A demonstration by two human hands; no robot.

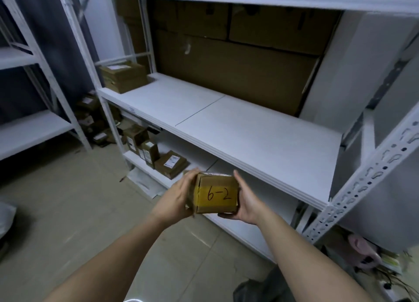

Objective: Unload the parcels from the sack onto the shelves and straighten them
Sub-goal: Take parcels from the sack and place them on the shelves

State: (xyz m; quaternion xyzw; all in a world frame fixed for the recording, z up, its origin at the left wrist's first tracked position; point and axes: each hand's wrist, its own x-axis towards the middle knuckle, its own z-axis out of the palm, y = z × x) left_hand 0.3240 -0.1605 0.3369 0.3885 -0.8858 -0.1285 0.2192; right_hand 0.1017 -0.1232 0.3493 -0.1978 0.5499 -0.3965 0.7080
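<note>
Parcel (215,194), a small carton marked "6-2", is held off the floor between both hands, left hand (175,199) and right hand (246,202), fingers clasping its opposite sides. Beyond and above the fingers lies the middle shelf (226,125), bare but for a parcel stack (123,76) far to the left. Recommended: lift level, set it flat on that shelf, then square its edges to the shelf front before releasing.
</note>
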